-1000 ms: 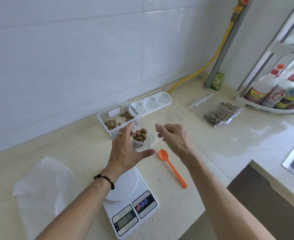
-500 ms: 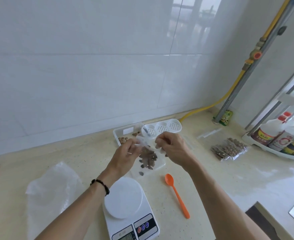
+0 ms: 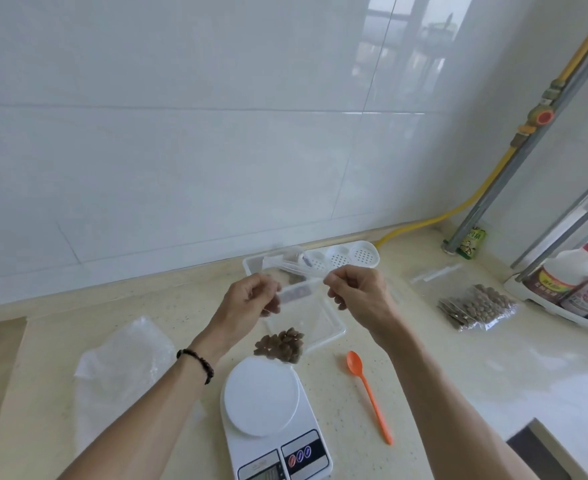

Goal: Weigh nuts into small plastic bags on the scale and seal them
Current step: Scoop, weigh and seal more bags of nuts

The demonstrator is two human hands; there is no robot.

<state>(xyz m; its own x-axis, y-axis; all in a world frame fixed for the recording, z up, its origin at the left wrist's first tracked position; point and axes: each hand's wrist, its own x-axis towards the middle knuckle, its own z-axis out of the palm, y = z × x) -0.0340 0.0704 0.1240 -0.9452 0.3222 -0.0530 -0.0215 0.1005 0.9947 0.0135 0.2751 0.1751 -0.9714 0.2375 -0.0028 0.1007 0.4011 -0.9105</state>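
The step in hand looks like sealing: a small clear zip bag [image 3: 294,320] hangs between both hands above the counter [image 3: 458,375], its nuts [image 3: 280,347] slumped into the bottom corner, just past the 12 o'clock edge of the empty scale [image 3: 268,414].

The left hand [image 3: 247,303] pinches the bag's top strip at its left end, fingers curled in tight against the thumb. The right hand [image 3: 358,292] pinches the right end the same way, thumb and forefinger closed on the plastic and the other fingers tucked under. The strip is stretched fairly level between them (whether the zip is already pressed shut I cannot tell).

Next, I judge, the fingers must run along the strip and press it closed end to end, keeping the bag upright so no nuts creep into the seal.

At 3 o'clock of the scale lies an orange spoon [image 3: 368,393]; filled bags [image 3: 476,306] lie at 2 o'clock, well apart, and the white nut tray [image 3: 251,265] sits at 12 o'clock by the wall.
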